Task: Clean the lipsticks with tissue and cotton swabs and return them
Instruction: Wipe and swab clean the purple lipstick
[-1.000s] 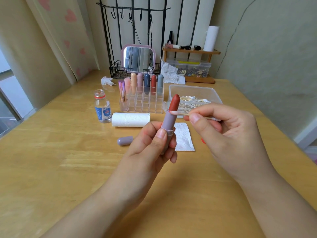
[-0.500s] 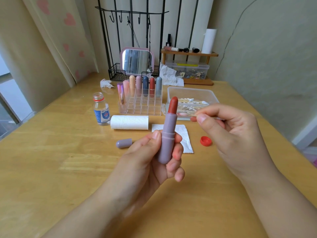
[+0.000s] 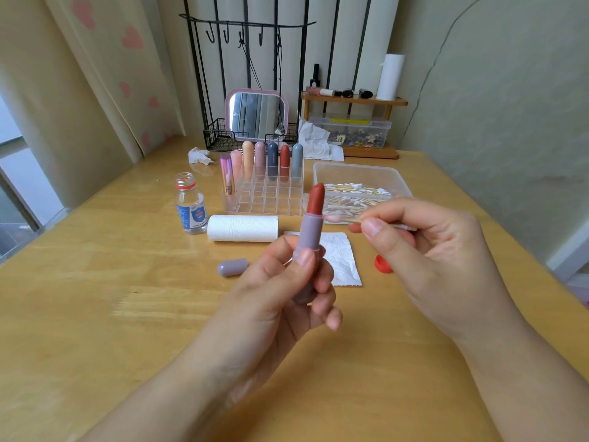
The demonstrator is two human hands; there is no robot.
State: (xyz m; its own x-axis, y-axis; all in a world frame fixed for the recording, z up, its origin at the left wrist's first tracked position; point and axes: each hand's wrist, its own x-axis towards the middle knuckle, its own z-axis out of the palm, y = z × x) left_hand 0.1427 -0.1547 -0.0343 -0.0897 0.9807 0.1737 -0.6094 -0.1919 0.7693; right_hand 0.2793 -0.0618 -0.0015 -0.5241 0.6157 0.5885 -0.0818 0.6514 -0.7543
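My left hand holds an open mauve lipstick upright, its red bullet extended. My right hand pinches a cotton swab whose pinkish tip sits just right of the bullet's base. The lipstick's mauve cap lies on the table to the left. A flat tissue sheet lies behind my hands. The clear organizer holds several capped lipsticks along its back row. A clear box of cotton swabs stands to its right.
A tissue roll lies in front of the organizer, an open small bottle to its left and its red cap near my right hand. Crumpled tissue, a mirror, a wire rack and a wooden shelf stand at the back.
The lipstick moved down and slightly right in my left hand, then steadied upright. The swab tip stays beside the bullet, now near its base.
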